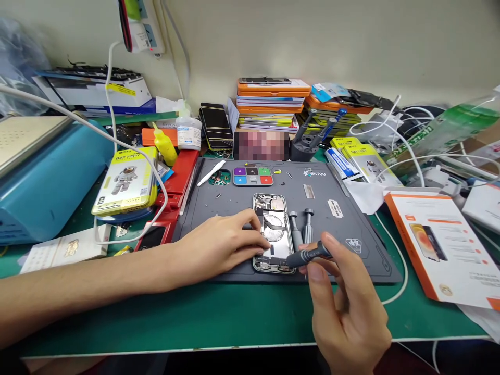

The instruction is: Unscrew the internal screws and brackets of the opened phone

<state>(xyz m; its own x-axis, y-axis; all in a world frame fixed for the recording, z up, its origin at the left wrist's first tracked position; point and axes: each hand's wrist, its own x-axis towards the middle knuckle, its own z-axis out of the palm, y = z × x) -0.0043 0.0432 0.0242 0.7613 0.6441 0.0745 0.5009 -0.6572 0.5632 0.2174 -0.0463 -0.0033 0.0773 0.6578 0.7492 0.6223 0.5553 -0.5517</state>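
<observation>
An opened phone (pixel 276 234) lies on the dark grey work mat (pixel 234 208), its inner parts and a round coil area exposed. My left hand (pixel 219 239) is at its left edge, fingers bent over the frame and gripping it. Between the thumb and fingers of my right hand (pixel 347 307) is a dark grey screwdriver (pixel 308 255), slanting down left to the phone's lower right corner. Whether its tip touches the phone I cannot tell. Two more screwdrivers, a plain one (pixel 295 229) and a ridged one (pixel 308 224), lie right of the phone.
Behind the phone sit a coloured screw tray (pixel 252 176) and a white pry tool (pixel 211 173). A screwdriver stand (pixel 303 148) is at the back. Yellow battery boxes (pixel 127 179) stand left, an orange-white box (pixel 445 245) right. A white cable (pixel 162 190) loops at left.
</observation>
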